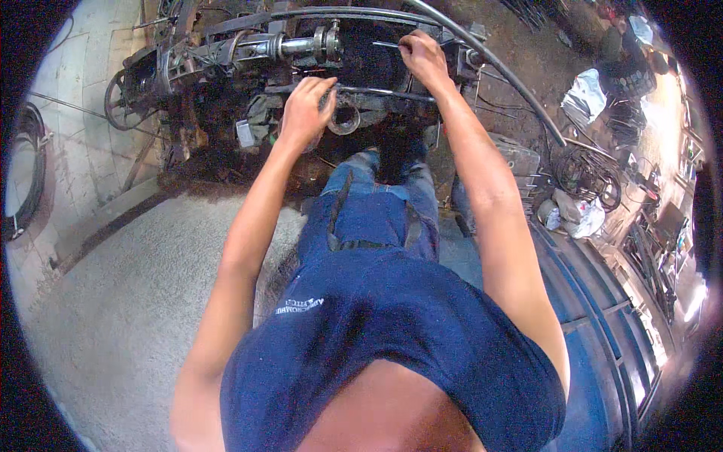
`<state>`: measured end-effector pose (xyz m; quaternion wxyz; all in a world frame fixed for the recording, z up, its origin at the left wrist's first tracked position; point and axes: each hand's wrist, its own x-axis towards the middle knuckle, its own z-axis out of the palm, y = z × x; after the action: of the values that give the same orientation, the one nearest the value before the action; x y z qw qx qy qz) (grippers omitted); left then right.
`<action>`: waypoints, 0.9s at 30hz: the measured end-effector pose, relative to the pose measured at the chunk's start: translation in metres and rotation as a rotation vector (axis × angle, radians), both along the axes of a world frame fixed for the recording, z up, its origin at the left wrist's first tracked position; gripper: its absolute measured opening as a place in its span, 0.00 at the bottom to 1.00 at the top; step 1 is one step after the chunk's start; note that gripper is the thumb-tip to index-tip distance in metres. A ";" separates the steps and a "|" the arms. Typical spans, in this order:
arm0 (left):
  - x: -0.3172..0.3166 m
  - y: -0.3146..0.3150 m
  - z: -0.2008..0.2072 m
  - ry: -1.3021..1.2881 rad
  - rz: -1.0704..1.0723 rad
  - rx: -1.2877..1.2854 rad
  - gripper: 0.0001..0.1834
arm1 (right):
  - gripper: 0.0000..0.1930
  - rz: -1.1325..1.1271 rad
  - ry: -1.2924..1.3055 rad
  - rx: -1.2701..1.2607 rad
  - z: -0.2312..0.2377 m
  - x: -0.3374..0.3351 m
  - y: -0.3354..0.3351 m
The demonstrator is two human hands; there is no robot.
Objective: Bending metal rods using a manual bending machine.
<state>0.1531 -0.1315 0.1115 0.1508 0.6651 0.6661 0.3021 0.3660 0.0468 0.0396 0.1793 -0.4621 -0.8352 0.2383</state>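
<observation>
My right hand [424, 57] is closed, fingers pinched together, over the right part of a dark lathe-like machine. From its fingertips a thin, bright metal rod [385, 44] sticks out to the left. Lower and to the left, my left hand [307, 110] curls at the machine's near side, thumb below the fingers. Something dark shows between that thumb and the fingers, too unclear to name. Just right of this hand lies a metal ring [344, 120], beneath a dark bar [385, 93]. The machine's shiny round spindle [301, 48] points toward the rod, apart from it.
A spoked handwheel [120, 102] is at the machine's left end. A long curved pipe [520, 90] arcs past my right forearm. Coiled wire [587, 177], a white bag [584, 96] and metal scraps lie to the right. Blue metal framing [595, 324] stands at lower right.
</observation>
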 end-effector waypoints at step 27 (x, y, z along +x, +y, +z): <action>0.038 0.135 -0.047 0.319 -0.239 -0.011 0.12 | 0.09 -0.024 -0.113 -0.003 -0.006 -0.010 0.003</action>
<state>0.1907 0.0037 0.0644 0.0817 0.7781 0.5993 0.1693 0.3561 0.0500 0.0332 0.1338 -0.4850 -0.8381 0.2111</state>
